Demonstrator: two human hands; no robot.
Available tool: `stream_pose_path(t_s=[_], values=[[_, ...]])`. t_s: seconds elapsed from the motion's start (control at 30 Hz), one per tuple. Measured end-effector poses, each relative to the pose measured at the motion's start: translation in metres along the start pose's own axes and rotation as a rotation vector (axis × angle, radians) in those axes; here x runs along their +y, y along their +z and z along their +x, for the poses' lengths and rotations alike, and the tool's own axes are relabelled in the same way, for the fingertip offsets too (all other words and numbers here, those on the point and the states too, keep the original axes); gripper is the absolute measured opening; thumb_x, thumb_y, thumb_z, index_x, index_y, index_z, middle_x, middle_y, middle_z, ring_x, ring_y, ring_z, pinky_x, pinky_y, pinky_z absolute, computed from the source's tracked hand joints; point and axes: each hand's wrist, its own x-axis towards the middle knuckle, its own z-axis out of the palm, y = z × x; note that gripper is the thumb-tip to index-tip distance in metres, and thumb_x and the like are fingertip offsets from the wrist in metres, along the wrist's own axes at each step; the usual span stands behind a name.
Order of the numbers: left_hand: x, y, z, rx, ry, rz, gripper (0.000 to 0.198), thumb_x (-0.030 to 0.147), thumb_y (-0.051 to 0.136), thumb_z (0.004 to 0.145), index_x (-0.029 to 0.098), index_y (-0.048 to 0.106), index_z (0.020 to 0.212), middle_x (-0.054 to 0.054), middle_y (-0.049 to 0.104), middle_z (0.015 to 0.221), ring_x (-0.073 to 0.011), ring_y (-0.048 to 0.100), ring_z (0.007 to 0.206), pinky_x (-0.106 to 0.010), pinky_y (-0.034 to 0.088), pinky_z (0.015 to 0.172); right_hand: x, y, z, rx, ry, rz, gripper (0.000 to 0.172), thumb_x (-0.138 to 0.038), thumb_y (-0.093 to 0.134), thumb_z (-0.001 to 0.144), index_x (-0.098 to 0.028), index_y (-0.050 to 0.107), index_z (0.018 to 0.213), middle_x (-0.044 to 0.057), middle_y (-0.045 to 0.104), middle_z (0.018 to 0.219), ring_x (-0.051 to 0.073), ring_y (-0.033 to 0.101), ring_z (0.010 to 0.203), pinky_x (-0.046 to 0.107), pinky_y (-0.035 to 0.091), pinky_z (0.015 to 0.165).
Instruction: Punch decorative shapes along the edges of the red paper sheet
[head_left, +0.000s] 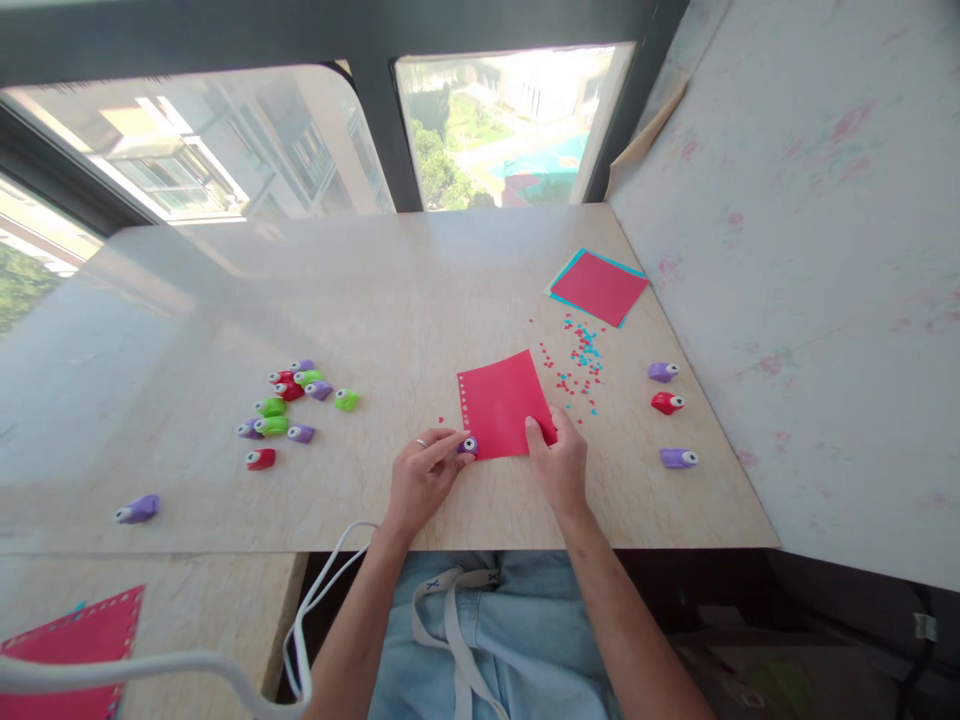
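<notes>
A red sheet of paper [504,405] lies in front of me, with a row of small punched holes down its left edge. My left hand [426,478] is closed around a small purple craft punch [469,446], which sits at the sheet's lower left corner. With the thumb on top, my right hand [559,455] grips the sheet's right edge. One loose red paper bit [441,420] rests just left of the sheet. Red and blue paper bits [585,350] are scattered to its right.
Several purple, green and red punches [289,391] cluster at the left, with one purple punch [137,509] farther out. Three more, including a red punch [667,402], stand near the right wall. Stacked coloured paper [600,287] lies behind. A white cable [300,640] hangs at lower left.
</notes>
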Motion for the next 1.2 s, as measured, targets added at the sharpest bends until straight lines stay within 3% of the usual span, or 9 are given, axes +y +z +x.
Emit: stream_pose_path(t_s=[0.23, 0.4, 0.5, 0.67, 0.77, 0.87, 1.0, 1.2], values=[[0.005, -0.003, -0.001, 0.039, -0.148, -0.093, 0.036, 0.041, 0.067, 0.088, 0.02, 0.066, 0.116, -0.009, 0.065, 0.113, -0.0099, 0.057, 0.065, -0.023, 0.049, 0.06, 0.003, -0.002, -0.001, -0.02, 0.01, 0.033, 0.026, -0.038, 0.055, 0.086, -0.017, 0.066, 0.097, 0.011, 0.071, 0.092, 0.023, 0.064, 0.081, 0.038, 0.05, 0.078], [0.008, -0.008, -0.009, 0.195, -0.302, -0.296, 0.033, 0.043, 0.064, 0.088, 0.018, 0.064, 0.109, -0.004, 0.063, 0.092, -0.0096, 0.052, 0.062, -0.02, 0.045, 0.057, 0.007, -0.004, -0.002, -0.021, 0.017, 0.054, 0.028, -0.042, 0.057, 0.085, -0.018, 0.065, 0.096, 0.011, 0.071, 0.095, 0.024, 0.063, 0.084, 0.041, 0.049, 0.082], [0.012, -0.016, -0.013, 0.206, -0.435, -0.349, 0.031, 0.047, 0.063, 0.086, 0.017, 0.065, 0.095, -0.002, 0.062, 0.078, -0.0126, 0.055, 0.066, -0.022, 0.045, 0.059, 0.009, -0.005, -0.002, -0.027, 0.009, 0.051, 0.028, -0.042, 0.057, 0.085, -0.018, 0.064, 0.096, 0.011, 0.07, 0.095, 0.024, 0.063, 0.084, 0.041, 0.049, 0.082], [0.016, -0.03, -0.002, -0.009, -0.561, -0.198, 0.047, 0.057, 0.058, 0.084, 0.017, 0.054, 0.062, 0.003, 0.045, 0.055, -0.0107, 0.043, 0.053, -0.022, 0.033, 0.05, 0.01, -0.004, -0.002, -0.037, 0.015, 0.058, 0.032, -0.043, 0.055, 0.085, -0.017, 0.065, 0.101, 0.012, 0.071, 0.096, 0.025, 0.064, 0.085, 0.042, 0.049, 0.083], [0.013, -0.03, 0.011, -0.184, -0.592, -0.16, 0.054, 0.065, 0.055, 0.083, 0.017, 0.05, 0.057, 0.003, 0.042, 0.051, -0.0101, 0.041, 0.049, -0.022, 0.027, 0.047, 0.01, -0.004, -0.001, -0.036, 0.013, 0.068, 0.035, -0.044, 0.055, 0.085, -0.015, 0.066, 0.102, 0.014, 0.071, 0.097, 0.026, 0.064, 0.087, 0.042, 0.049, 0.084], [0.012, -0.027, 0.021, -0.328, -0.689, -0.199, 0.056, 0.069, 0.053, 0.081, 0.017, 0.054, 0.062, 0.002, 0.049, 0.05, -0.0091, 0.039, 0.042, -0.021, 0.025, 0.041, 0.009, -0.004, -0.001, -0.047, 0.006, 0.079, 0.034, -0.044, 0.054, 0.086, -0.015, 0.066, 0.101, 0.013, 0.071, 0.096, 0.026, 0.064, 0.086, 0.042, 0.049, 0.083], [0.015, -0.024, 0.026, -0.386, -0.797, -0.244, 0.057, 0.072, 0.053, 0.079, 0.017, 0.057, 0.069, 0.0, 0.057, 0.054, -0.0082, 0.039, 0.035, -0.02, 0.025, 0.035, 0.008, -0.004, 0.0, -0.061, -0.004, 0.076, 0.033, -0.044, 0.054, 0.086, -0.015, 0.066, 0.099, 0.013, 0.071, 0.093, 0.026, 0.064, 0.084, 0.042, 0.05, 0.081], [0.015, -0.022, 0.027, -0.417, -0.805, -0.218, 0.057, 0.074, 0.055, 0.076, 0.017, 0.054, 0.065, -0.001, 0.06, 0.054, -0.0091, 0.044, 0.033, -0.02, 0.029, 0.033, 0.008, -0.003, 0.0, -0.076, -0.001, 0.112, 0.033, -0.043, 0.055, 0.086, -0.016, 0.066, 0.101, 0.011, 0.071, 0.093, 0.024, 0.064, 0.082, 0.038, 0.05, 0.077]])
